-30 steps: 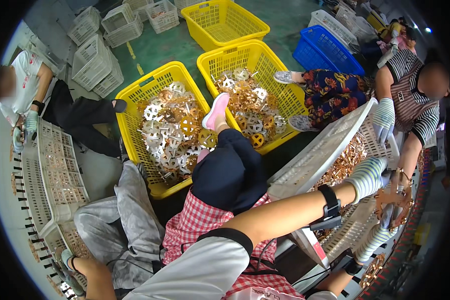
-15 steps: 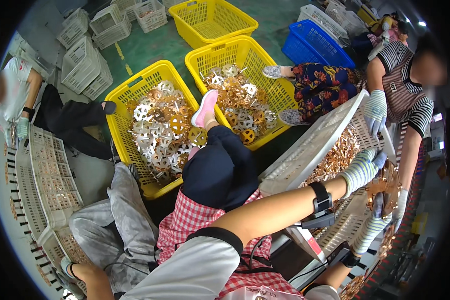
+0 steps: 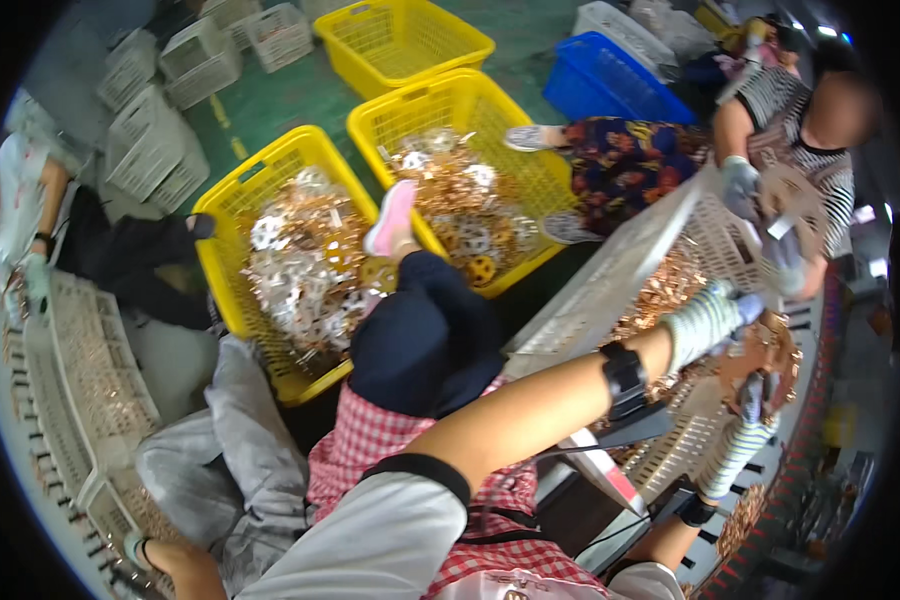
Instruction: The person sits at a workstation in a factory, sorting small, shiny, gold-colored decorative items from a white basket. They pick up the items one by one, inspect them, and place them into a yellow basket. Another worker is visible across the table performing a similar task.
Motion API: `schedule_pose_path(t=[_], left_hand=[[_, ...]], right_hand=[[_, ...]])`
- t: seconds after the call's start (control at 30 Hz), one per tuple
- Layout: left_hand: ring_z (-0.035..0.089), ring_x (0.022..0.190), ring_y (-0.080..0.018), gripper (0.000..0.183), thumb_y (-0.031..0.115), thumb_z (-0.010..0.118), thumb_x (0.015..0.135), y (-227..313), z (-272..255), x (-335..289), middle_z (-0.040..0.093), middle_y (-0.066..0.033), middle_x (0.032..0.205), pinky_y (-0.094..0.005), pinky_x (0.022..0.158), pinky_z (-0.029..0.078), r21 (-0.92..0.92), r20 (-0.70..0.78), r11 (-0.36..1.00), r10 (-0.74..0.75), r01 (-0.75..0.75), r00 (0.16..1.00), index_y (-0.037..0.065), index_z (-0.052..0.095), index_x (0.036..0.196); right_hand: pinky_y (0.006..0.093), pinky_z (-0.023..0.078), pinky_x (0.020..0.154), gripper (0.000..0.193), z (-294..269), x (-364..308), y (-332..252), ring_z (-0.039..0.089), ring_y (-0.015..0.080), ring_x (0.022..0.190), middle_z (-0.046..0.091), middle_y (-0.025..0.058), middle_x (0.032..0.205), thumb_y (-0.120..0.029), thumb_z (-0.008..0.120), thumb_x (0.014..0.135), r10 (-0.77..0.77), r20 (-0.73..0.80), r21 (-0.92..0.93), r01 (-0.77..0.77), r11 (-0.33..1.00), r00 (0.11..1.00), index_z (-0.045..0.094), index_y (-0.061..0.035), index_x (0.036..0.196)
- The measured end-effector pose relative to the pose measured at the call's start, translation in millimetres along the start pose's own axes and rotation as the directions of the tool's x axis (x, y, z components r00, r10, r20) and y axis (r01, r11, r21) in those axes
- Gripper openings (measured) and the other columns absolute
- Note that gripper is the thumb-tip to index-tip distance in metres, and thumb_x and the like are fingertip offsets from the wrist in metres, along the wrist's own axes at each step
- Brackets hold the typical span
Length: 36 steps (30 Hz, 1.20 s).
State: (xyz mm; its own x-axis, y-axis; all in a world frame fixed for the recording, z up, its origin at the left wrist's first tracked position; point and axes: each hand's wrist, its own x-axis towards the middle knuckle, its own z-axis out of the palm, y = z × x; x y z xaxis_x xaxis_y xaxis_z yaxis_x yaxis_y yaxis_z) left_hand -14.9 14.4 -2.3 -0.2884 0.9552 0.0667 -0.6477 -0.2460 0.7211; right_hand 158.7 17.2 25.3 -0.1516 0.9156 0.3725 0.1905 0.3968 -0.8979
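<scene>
Grip of the right hand (image 3: 736, 440) seems pinched on a copper-coloured part (image 3: 770, 347), held just beyond the right fingertips and beside the left hand (image 3: 705, 325), whose own grip cannot be told through blur; nor can the part's long axis.

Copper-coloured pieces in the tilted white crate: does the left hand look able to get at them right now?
Probably yes: the left hand is close beside the copper-coloured pieces, with nothing seen between. Blur hides whether that hand also grips the larger metal part next to it.
</scene>
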Motion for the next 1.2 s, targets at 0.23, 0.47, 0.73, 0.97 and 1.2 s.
schedule_pose_path(t=[0.23, 0.47, 0.73, 0.97, 1.2], left_hand=[[0.056, 0.063, -0.0133, 0.02, 0.024, 0.061, 0.091, 7.7, 13.8, -7.2, 0.062, -0.0044, 0.071, -0.0291, 0.058, 0.046, 0.475, 0.104, 0.822, 0.301, -0.314, 0.948, 0.003, 0.06, 0.089], [0.048, 0.061, -0.0037, 0.02, 0.025, 0.062, 0.093, -0.1, 6.9, 7.3, 0.057, 0.0051, 0.072, -0.02, 0.056, 0.041, 0.209, 0.015, 0.976, 0.06, -0.062, 0.998, 0.006, 0.061, 0.091], [0.06, 0.06, -0.0216, 0.024, 0.025, 0.066, 0.084, 13.0, 6.4, -0.4, 0.064, -0.0151, 0.07, -0.0324, 0.062, 0.05, 0.911, 0.111, 0.33, 0.381, -0.247, 0.918, 0.002, 0.061, 0.09], [0.049, 0.048, -0.0083, 0.029, 0.037, 0.068, 0.086, 16.6, -2.5, -3.1, 0.06, 0.0002, 0.065, -0.0228, 0.043, 0.039, 0.093, 0.096, 0.989, -0.125, 0.116, 0.988, 0.009, 0.063, 0.094], [0.063, 0.063, -0.0237, 0.023, 0.026, 0.066, 0.083, -2.3, -7.8, 7.0, 0.066, -0.0127, 0.075, -0.0376, 0.06, 0.05, 0.61, 0.107, 0.717, 0.348, -0.338, 0.931, 0.004, 0.062, 0.09]], right_hand=[[0.022, 0.042, 0.06, 0.016, -12.7, 35.6, 17.7, 0.05, 0.0054, 0.069, 0.062, -0.0028, 0.082, -0.02, 0.069, 0.087, -0.042, 0.006, -0.011, 0.042, 0.999, 0.999, 0.066, -0.0054, 0.093], [0.0216, 0.038, 0.056, 0.022, -12.5, 23.9, 22.4, 0.046, 0.0033, 0.061, 0.059, -0.0047, 0.069, -0.022, 0.078, 0.08, 0.054, 0.186, -0.202, -0.015, 0.979, 0.981, 0.069, -0.0037, 0.089], [0.0216, 0.045, 0.063, 0.024, -8.4, 18.4, 11.9, 0.055, 0.0045, 0.07, 0.066, -0.0018, 0.08, -0.02, 0.075, 0.083, 0.128, 0.242, -0.191, -0.082, 0.978, 0.962, 0.068, -0.0008, 0.096], [0.0206, 0.044, 0.061, 0.024, 1.4, 13.5, 6.8, 0.057, 0.0063, 0.068, 0.064, -0.0016, 0.081, -0.016, 0.073, 0.082, 0.171, 0.196, -0.014, -0.172, 0.985, 0.966, 0.068, -0.0023, 0.101], [0.0202, 0.043, 0.061, 0.024, -0.1, 13.0, 17.7, 0.053, 0.0045, 0.072, 0.063, -0.0016, 0.083, -0.022, 0.073, 0.084, 0.109, 0.113, -0.094, -0.099, 0.991, 0.988, 0.065, -0.0028, 0.096]])
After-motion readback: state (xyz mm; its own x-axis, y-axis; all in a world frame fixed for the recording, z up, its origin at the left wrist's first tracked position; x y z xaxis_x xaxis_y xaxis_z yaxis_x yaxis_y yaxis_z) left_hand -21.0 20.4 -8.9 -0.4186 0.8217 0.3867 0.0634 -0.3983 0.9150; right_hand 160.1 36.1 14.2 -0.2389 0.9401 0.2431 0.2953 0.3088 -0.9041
